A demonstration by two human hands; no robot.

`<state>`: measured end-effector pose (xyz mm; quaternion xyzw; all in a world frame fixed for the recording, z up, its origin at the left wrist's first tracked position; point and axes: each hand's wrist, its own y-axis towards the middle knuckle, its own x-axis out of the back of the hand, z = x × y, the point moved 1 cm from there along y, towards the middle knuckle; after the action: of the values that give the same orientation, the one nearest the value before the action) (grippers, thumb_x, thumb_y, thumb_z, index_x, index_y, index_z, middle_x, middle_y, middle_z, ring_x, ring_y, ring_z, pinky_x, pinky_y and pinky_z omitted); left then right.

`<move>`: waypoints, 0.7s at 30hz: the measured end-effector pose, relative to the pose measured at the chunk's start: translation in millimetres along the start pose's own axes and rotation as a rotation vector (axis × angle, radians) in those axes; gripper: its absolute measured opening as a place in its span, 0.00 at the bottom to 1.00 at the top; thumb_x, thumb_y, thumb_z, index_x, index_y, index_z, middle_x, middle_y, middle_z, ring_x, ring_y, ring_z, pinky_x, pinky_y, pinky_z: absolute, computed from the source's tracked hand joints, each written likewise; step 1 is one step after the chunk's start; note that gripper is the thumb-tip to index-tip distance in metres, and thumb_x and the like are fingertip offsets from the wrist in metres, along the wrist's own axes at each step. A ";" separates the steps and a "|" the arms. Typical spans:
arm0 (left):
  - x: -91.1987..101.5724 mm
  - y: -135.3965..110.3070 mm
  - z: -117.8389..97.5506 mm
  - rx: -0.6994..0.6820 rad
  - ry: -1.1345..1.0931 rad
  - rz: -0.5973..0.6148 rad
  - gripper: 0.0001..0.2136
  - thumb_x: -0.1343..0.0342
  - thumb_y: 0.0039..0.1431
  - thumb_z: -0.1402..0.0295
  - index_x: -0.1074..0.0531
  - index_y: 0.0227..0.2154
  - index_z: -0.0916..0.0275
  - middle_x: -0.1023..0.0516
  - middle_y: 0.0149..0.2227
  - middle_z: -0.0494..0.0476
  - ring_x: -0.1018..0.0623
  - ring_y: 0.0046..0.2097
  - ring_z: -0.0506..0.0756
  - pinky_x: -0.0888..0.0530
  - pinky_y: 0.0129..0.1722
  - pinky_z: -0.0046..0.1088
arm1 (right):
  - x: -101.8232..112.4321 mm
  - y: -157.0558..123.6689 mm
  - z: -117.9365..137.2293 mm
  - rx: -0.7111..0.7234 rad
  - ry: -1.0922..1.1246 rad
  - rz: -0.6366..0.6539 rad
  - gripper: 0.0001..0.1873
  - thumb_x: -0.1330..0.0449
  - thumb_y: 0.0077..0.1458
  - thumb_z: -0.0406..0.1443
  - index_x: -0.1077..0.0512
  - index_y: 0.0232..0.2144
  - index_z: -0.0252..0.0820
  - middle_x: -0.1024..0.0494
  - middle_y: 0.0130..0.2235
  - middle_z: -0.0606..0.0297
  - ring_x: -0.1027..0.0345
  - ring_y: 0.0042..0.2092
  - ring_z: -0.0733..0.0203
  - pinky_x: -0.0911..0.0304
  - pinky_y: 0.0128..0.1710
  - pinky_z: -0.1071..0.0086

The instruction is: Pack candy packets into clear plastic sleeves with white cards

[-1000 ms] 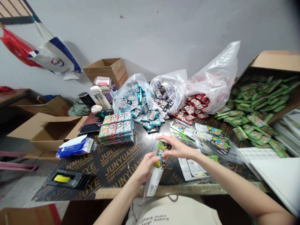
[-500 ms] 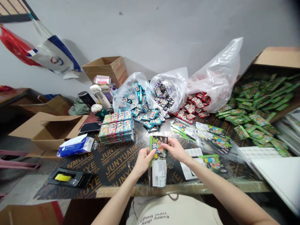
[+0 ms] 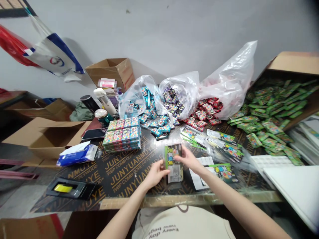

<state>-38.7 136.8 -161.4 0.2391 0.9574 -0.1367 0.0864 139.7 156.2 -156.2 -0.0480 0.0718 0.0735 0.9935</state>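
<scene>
In the head view, both hands are on a black and green printed packet above the front part of the table. It has colourful lettering and a pale label panel at its near end. My left hand is closed at the packet's left edge, thumb in front and the other fingers partly hidden behind. From the other side my right hand pinches it, thumb across the front. Close to my right forearm lie a similar green and black packet and a white printed sheet.
Plastic bags spill blue sachets, purple-black sachets and red sachets. Stacked sachet bundles stand at left. A tilted carton holds green packets. White boards lie at right, a blue wipes pack at left.
The packet's lower part has become shorter, apparently folded up. My left hand has shifted slightly right and its thumb lies lower on the packet. The right hand still grips it.
</scene>
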 end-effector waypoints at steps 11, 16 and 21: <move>-30.6 30.1 -27.8 0.013 -0.539 -0.458 0.13 0.42 0.44 0.61 0.27 0.26 0.69 0.22 0.26 0.58 0.23 0.33 0.56 0.29 0.37 0.31 | -42.5 -5.9 6.0 0.082 0.121 -0.561 0.13 0.49 0.51 0.42 0.30 0.24 0.41 0.25 0.29 0.64 0.32 0.34 0.59 0.37 0.36 0.66; -19.0 16.8 -48.7 -0.069 -0.253 -0.343 0.10 0.40 0.40 0.71 0.24 0.29 0.66 0.21 0.32 0.59 0.23 0.34 0.56 0.29 0.39 0.33 | -22.5 -7.5 16.8 -0.050 0.236 -0.313 0.05 0.42 0.42 0.36 0.29 0.25 0.41 0.23 0.30 0.64 0.29 0.32 0.58 0.35 0.35 0.63; -13.2 1.5 -71.1 -0.303 0.314 -0.289 0.07 0.40 0.44 0.67 0.22 0.27 0.62 0.21 0.33 0.59 0.23 0.38 0.59 0.29 0.42 0.35 | -7.3 -17.0 31.8 0.117 -0.007 -0.229 0.09 0.36 0.42 0.38 0.24 0.29 0.42 0.21 0.33 0.62 0.29 0.36 0.56 0.36 0.40 0.62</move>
<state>-33.6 153.8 -91.3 0.1026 0.9929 0.0360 -0.0487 139.4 141.8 -122.3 0.0023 0.0667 -0.0443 0.9968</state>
